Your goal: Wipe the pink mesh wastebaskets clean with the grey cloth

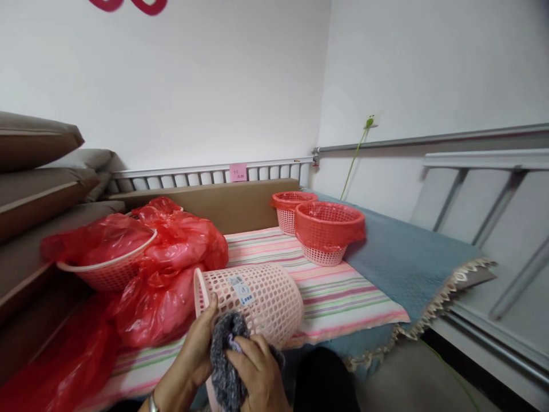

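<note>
A pale pink plastic basket (274, 292) with round holes lies on its side at the bed's front edge, its open rim facing left. A small printed label (241, 290) is stuck on its wall. My left hand (199, 346) grips the basket's rim, thumb on the outside. In my right hand (259, 366) is a dark grey cloth (228, 355), bunched up and pressed against the basket's lower side near the rim. My right fingers are closed over the cloth.
Two baskets (323, 257) lined with red plastic bags stand at the back on a striped sheet (343, 297). Left are another bagged basket (111, 269) and crumpled red bags (180, 240). Cushions (38, 180) are stacked far left. A metal rail (429, 137) runs along the right wall.
</note>
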Demonstrator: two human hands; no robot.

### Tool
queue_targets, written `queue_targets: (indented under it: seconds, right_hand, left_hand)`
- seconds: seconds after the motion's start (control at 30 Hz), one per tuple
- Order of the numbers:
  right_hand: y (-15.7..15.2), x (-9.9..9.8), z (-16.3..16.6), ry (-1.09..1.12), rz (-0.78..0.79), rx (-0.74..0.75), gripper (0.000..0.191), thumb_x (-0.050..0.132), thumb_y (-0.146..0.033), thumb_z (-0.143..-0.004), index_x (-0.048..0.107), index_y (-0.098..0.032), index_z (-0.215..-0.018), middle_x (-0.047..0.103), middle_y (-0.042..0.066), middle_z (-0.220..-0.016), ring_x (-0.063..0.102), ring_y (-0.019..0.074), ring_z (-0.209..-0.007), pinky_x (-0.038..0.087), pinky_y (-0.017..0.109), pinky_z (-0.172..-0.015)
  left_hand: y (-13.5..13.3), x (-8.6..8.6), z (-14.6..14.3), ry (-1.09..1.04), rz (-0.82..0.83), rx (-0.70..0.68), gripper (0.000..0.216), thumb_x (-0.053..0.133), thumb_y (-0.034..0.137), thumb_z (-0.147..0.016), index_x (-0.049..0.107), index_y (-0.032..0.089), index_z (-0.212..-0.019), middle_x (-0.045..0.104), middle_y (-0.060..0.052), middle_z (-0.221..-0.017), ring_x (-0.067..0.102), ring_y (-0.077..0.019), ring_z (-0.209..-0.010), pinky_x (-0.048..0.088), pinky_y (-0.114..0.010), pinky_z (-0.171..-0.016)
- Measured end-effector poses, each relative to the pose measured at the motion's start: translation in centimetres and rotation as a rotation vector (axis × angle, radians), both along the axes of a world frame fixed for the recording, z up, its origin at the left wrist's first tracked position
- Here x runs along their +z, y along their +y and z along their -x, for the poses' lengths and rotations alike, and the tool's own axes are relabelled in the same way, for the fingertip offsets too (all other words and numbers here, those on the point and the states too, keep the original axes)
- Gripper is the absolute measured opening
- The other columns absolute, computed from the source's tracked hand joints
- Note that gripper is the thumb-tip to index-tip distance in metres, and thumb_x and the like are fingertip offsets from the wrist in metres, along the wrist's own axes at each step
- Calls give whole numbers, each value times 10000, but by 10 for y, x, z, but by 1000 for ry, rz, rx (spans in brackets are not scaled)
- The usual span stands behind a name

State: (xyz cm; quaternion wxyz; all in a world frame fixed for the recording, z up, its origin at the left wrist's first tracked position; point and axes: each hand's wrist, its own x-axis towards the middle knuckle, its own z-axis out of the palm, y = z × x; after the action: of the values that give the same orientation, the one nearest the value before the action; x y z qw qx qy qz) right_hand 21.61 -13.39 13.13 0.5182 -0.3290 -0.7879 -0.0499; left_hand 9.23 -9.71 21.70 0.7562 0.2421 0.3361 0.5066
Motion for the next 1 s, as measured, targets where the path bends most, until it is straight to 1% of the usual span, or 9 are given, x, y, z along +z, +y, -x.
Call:
queue_targets:
  seconds: [0.1, 0.2, 0.33, 0.47, 0.53, 0.67, 0.83, 0.9, 1.0]
  right_hand:
    - [-2, -32, -4, -88, -40, -27, 235, 488, -152, -820, 597, -254, -1001, 629, 24, -958, 531, 176, -800, 475, 287, -700]
    - [-4, -58, -15, -147, 53, -2, 168, 564, -196, -808, 616, -300, -929, 639, -20, -906, 534, 159, -769, 467, 266, -698]
    - [3, -74, -54, 53, 218, -55, 277, 565, -191, -734, 625, -289, -985, 623, 18, -987, 563, 204, -893, 485, 321, -763]
    - [37, -58, -103, 460, 291, -397, 441, 434, -102, -710, 574, -204, -1116, 579, 87, -1130, 528, 229, -1077, 431, 394, -928]
    - [62, -40, -120, 548, 326, -470, 427, 462, -154, -711, 566, -174, -1125, 576, 109, -1137, 518, 244, -1092, 402, 422, -960]
    - [95, -17, -112, 637, 445, -461, 367, 513, -263, -715, 607, -147, -1049, 636, 118, -1024, 575, 257, -989, 443, 421, -898]
    - [78, -25, -70, 570, 357, -296, 435, 496, -131, -670, 601, -186, -1088, 624, 78, -1108, 554, 216, -1061, 431, 355, -935]
    - [77, -23, -74, 539, 362, -279, 458, 468, -109, -669, 593, -183, -1104, 622, 77, -1110, 551, 211, -1065, 430, 355, -938]
    - [87, -12, -95, 543, 384, -406, 421, 466, -128, -672, 607, -166, -1068, 630, 91, -1067, 553, 236, -1039, 424, 402, -938]
  left_hand:
    - [8, 4, 3, 27, 12, -11, 469, 521, 400, -846, 545, 72, -1180, 724, -145, -952, 672, -272, -914, 476, -388, -884]
    - [10, 8, 4, 61, 13, -1, 556, 544, 397, -832, 470, 37, -1249, 725, -154, -948, 669, -270, -927, 467, -381, -894]
    - [0, 7, -3, 118, -59, 0, 590, 645, 217, -751, 446, 46, -1280, 734, -136, -933, 678, -254, -896, 475, -357, -876]
    - [-15, -1, -11, 142, -125, -11, 673, 641, 70, -648, 458, 112, -1294, 723, -123, -992, 670, -274, -913, 479, -377, -862]
    - [-21, -5, -14, 154, -129, -1, 687, 616, 49, -619, 474, 131, -1286, 712, -119, -1031, 655, -282, -951, 467, -388, -883]
    - [-27, -8, -14, 137, -119, 5, 714, 595, 50, -580, 479, 131, -1279, 692, -130, -1076, 626, -315, -1010, 443, -420, -916]
    - [-25, -11, -11, 174, -90, 8, 752, 557, 26, -547, 464, 135, -1284, 703, -128, -1046, 633, -328, -995, 432, -444, -921]
    - [-25, -18, -10, 200, -114, -15, 762, 568, 30, -521, 480, 135, -1271, 715, -121, -1015, 631, -339, -993, 436, -443, -916]
    - [-27, -36, -7, 238, -142, -69, 753, 605, 52, -492, 524, 153, -1234, 729, -106, -971, 626, -360, -987, 453, -440, -891]
